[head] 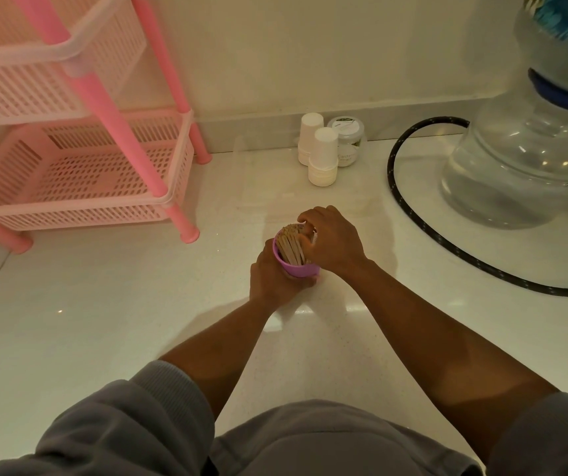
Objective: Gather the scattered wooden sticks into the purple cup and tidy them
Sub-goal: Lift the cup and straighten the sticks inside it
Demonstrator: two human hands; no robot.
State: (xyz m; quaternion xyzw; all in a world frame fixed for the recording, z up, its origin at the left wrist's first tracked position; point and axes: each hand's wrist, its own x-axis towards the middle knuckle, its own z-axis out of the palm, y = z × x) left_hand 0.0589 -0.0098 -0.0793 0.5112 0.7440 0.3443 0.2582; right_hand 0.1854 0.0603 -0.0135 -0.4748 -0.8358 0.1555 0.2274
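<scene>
Wooden sticks (pixel 292 246) are standing bundled inside the purple cup (pixel 297 267), which is sitting on the white counter (pixel 104 304) near the middle of your view. You are wrapping your left hand (pixel 270 278) around the cup's near side, fingers clamped on its wall, so the cup is tilting a little toward you. You are laying your right hand (pixel 332 240) over the top of the sticks from the right, with the fingers curled together around the bundle's far side and pressing against the stick tips. Grey sleeves (pixel 121 424) are showing pushed up on both of your forearms.

Beyond the cup, two stacks of white paper cups (pixel 323 156) are standing upside down near the wall, with a small lidded jar (pixel 347 140) just behind them. A pink plastic rack (pixel 80 146) is occupying the counter's left side, well apart from the cup. On the right, a large clear water bottle (pixel 522 159) is resting on the counter, and a black hose (pixel 413 201) is curving around its base.
</scene>
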